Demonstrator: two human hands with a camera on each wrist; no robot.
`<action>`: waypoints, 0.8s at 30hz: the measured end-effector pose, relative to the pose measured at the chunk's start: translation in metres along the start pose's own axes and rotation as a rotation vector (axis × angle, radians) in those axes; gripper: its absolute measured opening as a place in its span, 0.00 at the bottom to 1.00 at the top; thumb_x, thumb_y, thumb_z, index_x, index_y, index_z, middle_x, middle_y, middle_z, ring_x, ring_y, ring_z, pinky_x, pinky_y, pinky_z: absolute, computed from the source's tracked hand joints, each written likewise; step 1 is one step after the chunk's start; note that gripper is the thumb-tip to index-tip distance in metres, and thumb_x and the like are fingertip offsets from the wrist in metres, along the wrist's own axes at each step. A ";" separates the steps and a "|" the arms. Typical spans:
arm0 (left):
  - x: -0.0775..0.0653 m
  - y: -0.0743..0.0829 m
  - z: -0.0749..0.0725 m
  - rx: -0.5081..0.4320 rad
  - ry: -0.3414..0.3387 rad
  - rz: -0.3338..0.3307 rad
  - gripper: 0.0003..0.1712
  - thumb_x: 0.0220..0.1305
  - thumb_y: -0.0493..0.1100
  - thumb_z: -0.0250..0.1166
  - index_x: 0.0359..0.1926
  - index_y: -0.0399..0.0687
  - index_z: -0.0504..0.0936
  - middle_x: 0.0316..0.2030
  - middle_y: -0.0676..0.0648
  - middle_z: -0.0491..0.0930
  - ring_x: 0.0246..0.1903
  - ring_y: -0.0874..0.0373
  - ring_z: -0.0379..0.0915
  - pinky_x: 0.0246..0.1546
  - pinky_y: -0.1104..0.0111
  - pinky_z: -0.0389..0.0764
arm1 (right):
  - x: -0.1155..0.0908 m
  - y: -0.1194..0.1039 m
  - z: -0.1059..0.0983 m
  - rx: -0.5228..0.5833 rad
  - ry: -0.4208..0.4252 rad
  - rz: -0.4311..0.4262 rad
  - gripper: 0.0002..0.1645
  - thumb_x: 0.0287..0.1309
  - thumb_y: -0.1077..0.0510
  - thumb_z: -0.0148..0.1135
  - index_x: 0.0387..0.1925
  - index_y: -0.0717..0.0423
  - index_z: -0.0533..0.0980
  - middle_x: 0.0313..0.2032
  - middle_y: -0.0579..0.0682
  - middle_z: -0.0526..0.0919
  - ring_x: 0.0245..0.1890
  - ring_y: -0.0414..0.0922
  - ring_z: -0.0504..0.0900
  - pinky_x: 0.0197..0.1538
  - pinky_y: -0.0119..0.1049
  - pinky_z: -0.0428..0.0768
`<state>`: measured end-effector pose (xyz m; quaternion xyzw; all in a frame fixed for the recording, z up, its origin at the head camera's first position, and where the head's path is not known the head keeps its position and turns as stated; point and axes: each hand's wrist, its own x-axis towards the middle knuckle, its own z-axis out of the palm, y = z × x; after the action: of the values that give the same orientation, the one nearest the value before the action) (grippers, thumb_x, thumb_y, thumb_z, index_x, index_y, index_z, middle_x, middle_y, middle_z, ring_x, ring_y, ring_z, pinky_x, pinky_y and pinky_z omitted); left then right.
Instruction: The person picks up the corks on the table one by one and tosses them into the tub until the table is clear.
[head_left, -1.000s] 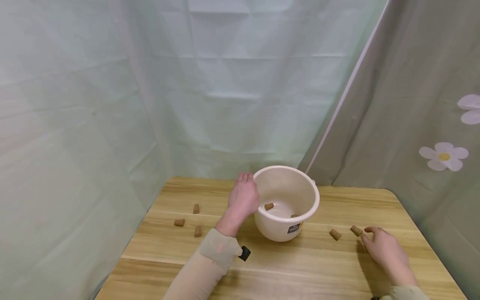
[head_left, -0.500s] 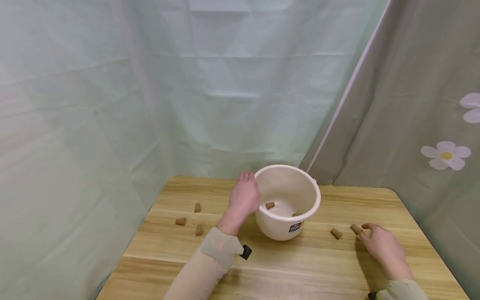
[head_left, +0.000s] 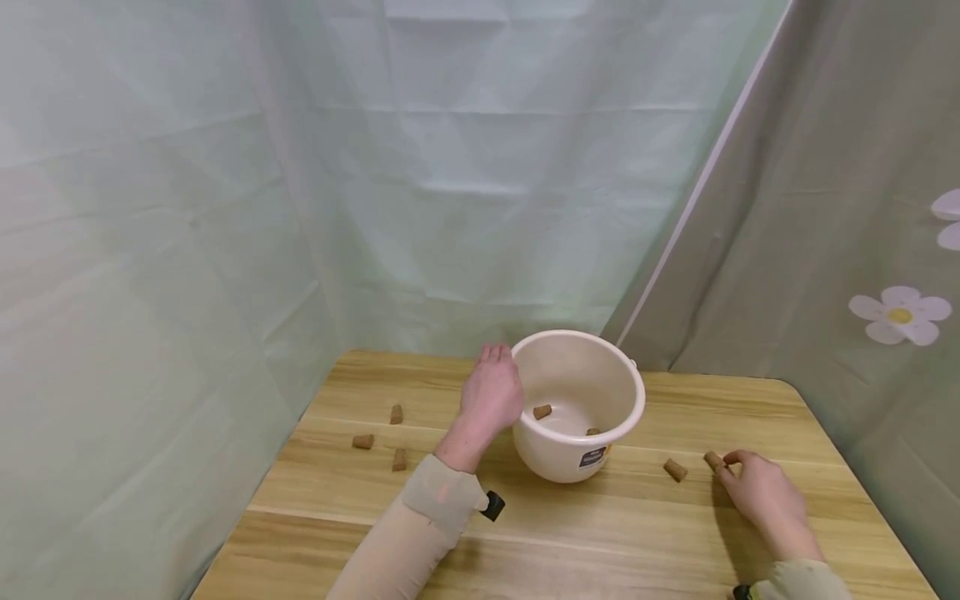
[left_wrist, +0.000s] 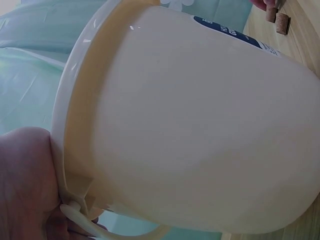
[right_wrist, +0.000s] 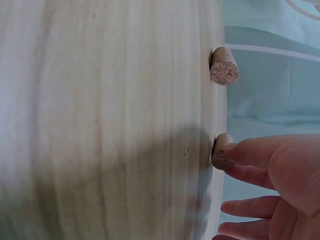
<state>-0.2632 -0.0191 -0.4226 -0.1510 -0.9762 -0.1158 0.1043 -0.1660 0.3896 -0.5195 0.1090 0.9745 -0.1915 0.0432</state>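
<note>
From the head, gripping the rim of the bucket with the left hand, at its left side. Well to the right of the bucket, pinching a cork with the right hand, at the tabletop (cannot tell whether touching it). Can also see another cork lying between there and the bucket, plus two corks inside the bucket, apart from each other. Left of the bucket, can count three corks lying near one another. Behind the bucket, can see a curtain.

From the left wrist, holding the bucket's rim beside its handle, with fingers partly hidden. Shows a dark label on the bucket's side.

From the right wrist, gripping the cork between thumb and forefinger, with the other fingers spread apart.
</note>
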 end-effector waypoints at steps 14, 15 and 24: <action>-0.001 0.002 -0.001 -0.017 0.004 0.005 0.27 0.82 0.36 0.46 0.73 0.20 0.68 0.70 0.29 0.73 0.74 0.35 0.65 0.78 0.52 0.64 | 0.002 0.005 0.002 -0.004 -0.023 0.021 0.29 0.74 0.46 0.58 0.57 0.68 0.79 0.52 0.76 0.83 0.47 0.73 0.84 0.37 0.64 0.83; -0.001 0.002 -0.001 -0.015 0.002 0.006 0.27 0.82 0.36 0.46 0.73 0.20 0.68 0.70 0.29 0.73 0.74 0.35 0.65 0.78 0.52 0.64 | 0.002 0.005 0.002 -0.001 -0.024 0.025 0.29 0.74 0.46 0.58 0.56 0.69 0.79 0.52 0.76 0.83 0.47 0.73 0.84 0.37 0.64 0.83; -0.001 0.003 0.001 -0.033 -0.006 -0.016 0.28 0.83 0.37 0.44 0.74 0.21 0.67 0.71 0.29 0.72 0.75 0.35 0.64 0.78 0.52 0.63 | -0.002 0.006 0.002 0.006 -0.010 0.035 0.30 0.74 0.44 0.56 0.55 0.69 0.78 0.52 0.77 0.82 0.49 0.75 0.83 0.36 0.64 0.82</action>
<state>-0.2611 -0.0163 -0.4228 -0.1452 -0.9756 -0.1323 0.0978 -0.1630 0.3937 -0.5233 0.1251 0.9716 -0.1943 0.0510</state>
